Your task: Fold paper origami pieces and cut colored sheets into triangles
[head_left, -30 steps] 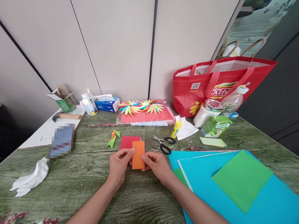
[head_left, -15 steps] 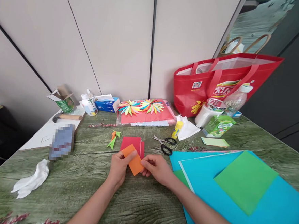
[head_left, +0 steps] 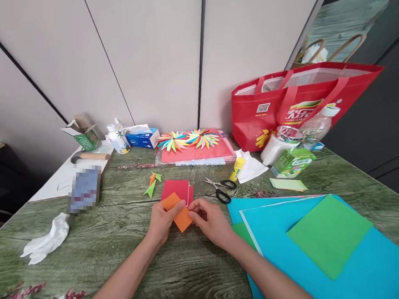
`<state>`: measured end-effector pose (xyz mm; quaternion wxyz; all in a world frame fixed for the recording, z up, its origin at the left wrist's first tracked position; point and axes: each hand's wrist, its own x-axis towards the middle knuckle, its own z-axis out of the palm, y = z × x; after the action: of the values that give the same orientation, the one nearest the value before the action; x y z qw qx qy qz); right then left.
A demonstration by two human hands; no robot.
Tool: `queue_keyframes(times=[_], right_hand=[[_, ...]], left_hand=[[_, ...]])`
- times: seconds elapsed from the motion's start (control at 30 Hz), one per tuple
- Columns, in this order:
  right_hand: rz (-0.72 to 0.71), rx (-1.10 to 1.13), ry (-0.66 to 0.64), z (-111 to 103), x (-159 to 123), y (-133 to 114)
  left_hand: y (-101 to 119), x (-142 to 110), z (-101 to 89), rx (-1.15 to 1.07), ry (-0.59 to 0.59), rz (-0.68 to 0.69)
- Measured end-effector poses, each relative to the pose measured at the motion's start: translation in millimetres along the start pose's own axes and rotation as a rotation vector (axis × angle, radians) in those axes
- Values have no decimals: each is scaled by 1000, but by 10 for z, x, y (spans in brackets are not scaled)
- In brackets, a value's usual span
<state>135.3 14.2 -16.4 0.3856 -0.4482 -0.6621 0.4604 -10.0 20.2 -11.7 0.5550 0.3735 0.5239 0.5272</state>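
In the head view, we hold the orange paper [head_left: 171, 202] just above the table [head_left: 184, 276], close in front of us and tilted, one corner pointing towards us. Our left hand [head_left: 161, 218] grips it narrowly, thumb pressed flat on its face, probably to keep it steady. Our right hand [head_left: 214, 224] has thumb and forefinger drawn nearly together at its 3 o'clock edge, seemingly to work that edge; we cannot tell whether they pinch the paper.

Taking the orange paper as the centre of the dial, the red paper [head_left: 175, 189] lies at 12, partly covered by it, probably there to be within easy reach. The folded green-and-orange piece [head_left: 151, 188] sits at 10. The scissors [head_left: 224, 196] rest open at 2, handles to the right, which would suit our right hand. Beyond them, between 1 and 2, the glue stick [head_left: 236, 170] stands upright, perhaps to save room. The blue sheets [head_left: 364, 279] spread from 3 to 4, bearing a green square [head_left: 330, 236], likely off to the side so our hands have space.
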Motion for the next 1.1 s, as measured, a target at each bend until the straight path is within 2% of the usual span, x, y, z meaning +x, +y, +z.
queue_keyframes(times=[0.17, 0.23, 0.3, 0.37, 0.47, 0.53, 0.7, 0.9, 1.1], right_hand=[[-24, -27, -7, -43, 11, 4], [-29, 5, -38, -40, 5, -4], [-10, 68, -46, -36, 5, -8], [43, 162, -25, -42, 17, -5], [128, 293, 19, -73, 51, 8], [153, 334, 31, -96, 71, 15], [143, 286, 10, -102, 64, 3], [-12, 57, 80, -94, 12, -78], [20, 178, 51, -55, 7, -64]], left_hand=[[24, 1, -14, 8, 65, 48], [26, 2, -19, -23, 89, 80], [33, -1, -16, -75, 72, 55], [51, -9, -7, -142, -46, 10], [89, -18, 5, -243, -331, -10], [101, -15, 2, -274, -419, -6], [65, 16, -25, -234, -323, 17], [2, 12, 2, -117, -211, 83], [-37, 11, 12, 31, -176, 146]])
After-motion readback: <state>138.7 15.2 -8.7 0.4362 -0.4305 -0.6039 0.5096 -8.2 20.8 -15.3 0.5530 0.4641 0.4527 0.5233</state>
